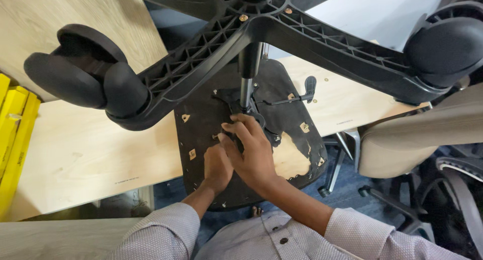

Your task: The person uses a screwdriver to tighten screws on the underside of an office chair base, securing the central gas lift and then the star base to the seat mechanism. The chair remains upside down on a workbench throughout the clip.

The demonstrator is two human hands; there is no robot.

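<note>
An office chair lies upside down on a light wooden table. Its black star base with castor wheels looms close to the camera, and a metal gas column runs down to the black seat underside. My right hand rests on the black mechanism plate at the foot of the column, fingers curled over it. My left hand lies beside and partly under the right, pressing on the same area. What the fingers grip is hidden. A black adjustment lever sticks out to the right.
A second castor hangs at the upper right. A beige upholstered chair and another chair's legs stand to the right. Yellow objects lie at the left edge. The seat's covering is torn, showing bare wood.
</note>
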